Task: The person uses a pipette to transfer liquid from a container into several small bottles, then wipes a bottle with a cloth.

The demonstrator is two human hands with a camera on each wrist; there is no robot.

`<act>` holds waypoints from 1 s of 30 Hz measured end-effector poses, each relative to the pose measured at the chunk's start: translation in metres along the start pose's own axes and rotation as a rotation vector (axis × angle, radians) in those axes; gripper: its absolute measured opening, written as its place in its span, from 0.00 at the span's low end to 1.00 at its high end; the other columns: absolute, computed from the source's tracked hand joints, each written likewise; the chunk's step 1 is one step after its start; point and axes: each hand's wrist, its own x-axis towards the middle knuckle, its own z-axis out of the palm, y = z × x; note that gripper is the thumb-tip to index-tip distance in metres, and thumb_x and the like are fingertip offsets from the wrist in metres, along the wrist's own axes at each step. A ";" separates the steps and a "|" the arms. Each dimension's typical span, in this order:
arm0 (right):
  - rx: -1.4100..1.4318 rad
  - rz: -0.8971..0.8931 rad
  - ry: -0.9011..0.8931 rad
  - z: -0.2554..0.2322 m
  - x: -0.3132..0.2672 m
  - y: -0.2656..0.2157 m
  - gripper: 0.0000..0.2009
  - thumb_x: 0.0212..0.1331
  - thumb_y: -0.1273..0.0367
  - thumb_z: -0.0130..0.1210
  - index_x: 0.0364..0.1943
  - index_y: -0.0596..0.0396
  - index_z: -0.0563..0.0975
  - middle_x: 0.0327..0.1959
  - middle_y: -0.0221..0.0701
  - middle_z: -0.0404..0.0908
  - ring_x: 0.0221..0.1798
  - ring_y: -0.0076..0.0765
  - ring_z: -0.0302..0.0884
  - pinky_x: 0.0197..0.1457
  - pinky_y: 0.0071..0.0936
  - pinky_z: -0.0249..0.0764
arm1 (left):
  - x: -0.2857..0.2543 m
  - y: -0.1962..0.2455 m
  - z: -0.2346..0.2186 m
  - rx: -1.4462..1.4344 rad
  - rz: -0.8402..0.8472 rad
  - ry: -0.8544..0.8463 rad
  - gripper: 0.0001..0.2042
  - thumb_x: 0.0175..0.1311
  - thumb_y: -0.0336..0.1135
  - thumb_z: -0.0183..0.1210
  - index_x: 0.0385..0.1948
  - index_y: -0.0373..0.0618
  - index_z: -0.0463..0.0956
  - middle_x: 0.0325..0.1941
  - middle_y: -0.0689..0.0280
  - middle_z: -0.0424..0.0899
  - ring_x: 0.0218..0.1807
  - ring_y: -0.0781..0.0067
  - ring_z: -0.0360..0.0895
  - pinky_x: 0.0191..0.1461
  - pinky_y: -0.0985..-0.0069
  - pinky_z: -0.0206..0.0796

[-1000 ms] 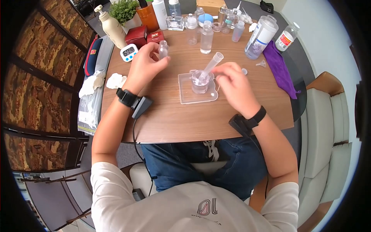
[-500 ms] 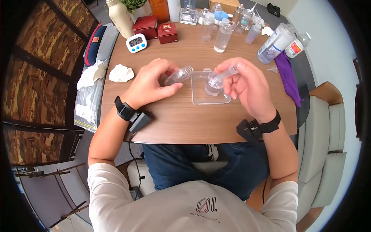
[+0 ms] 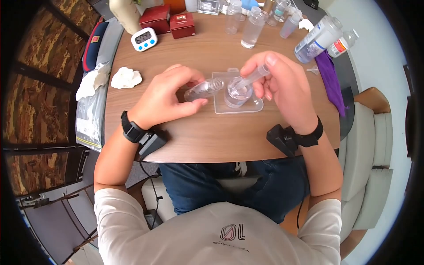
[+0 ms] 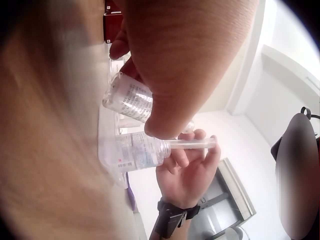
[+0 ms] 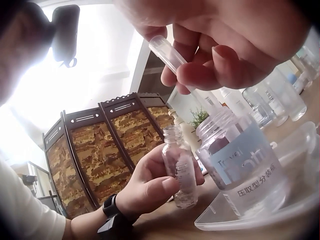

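In the head view my left hand (image 3: pixel 163 95) grips a small clear bottle (image 3: pixel 201 91), tilted with its uncapped neck toward the open jar (image 3: pixel 236 98). The right wrist view shows printing on this bottle (image 5: pixel 181 172). Clear liquid fills the lower part of the jar, which has a blue "Travel" label (image 5: pixel 245 157) and stands on a shallow clear plastic tray (image 3: pixel 219 106). With thumb and fingers my right hand (image 3: pixel 289 90) pinches the upper part of a clear plastic tube (image 3: pixel 257 76). The tube leans, its lower end inside the jar's mouth.
Behind the hands stand clear bottles (image 3: pixel 254 31), red boxes (image 3: pixel 182 25) and a white timer (image 3: pixel 145 39). Crumpled tissue (image 3: pixel 126 78) lies at left. On the right are a large bottle (image 3: pixel 316 42), a small funnel (image 3: pixel 312 70) and a purple cloth (image 3: pixel 330 84).
My left hand has brought the small bottle from near the red boxes toward me, beside the jar. My right hand, earlier beside the tube, now pinches its upper part. The head view has shifted.
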 end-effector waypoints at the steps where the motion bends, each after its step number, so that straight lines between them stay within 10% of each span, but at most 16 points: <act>1: -0.001 0.005 0.008 0.000 0.001 0.000 0.20 0.76 0.61 0.43 0.38 0.63 0.81 0.32 0.26 0.80 0.29 0.15 0.70 0.33 0.16 0.65 | 0.000 0.000 0.000 0.002 -0.029 -0.006 0.17 0.50 0.34 0.74 0.41 0.41 0.80 0.33 0.63 0.79 0.34 0.67 0.74 0.39 0.72 0.69; 13: -0.044 -0.080 -0.012 0.003 0.001 0.007 0.19 0.75 0.60 0.45 0.37 0.62 0.81 0.23 0.25 0.72 0.28 0.16 0.68 0.36 0.19 0.67 | -0.003 -0.003 0.003 -0.015 -0.121 -0.049 0.18 0.50 0.34 0.74 0.42 0.40 0.80 0.33 0.65 0.78 0.35 0.71 0.72 0.40 0.74 0.69; 30: 0.361 -0.239 0.047 -0.033 -0.026 0.001 0.24 0.76 0.52 0.29 0.35 0.54 0.73 0.36 0.36 0.80 0.24 0.22 0.62 0.28 0.18 0.59 | 0.000 -0.003 0.002 0.005 -0.084 -0.074 0.18 0.52 0.34 0.74 0.44 0.41 0.81 0.36 0.65 0.81 0.35 0.71 0.73 0.41 0.74 0.68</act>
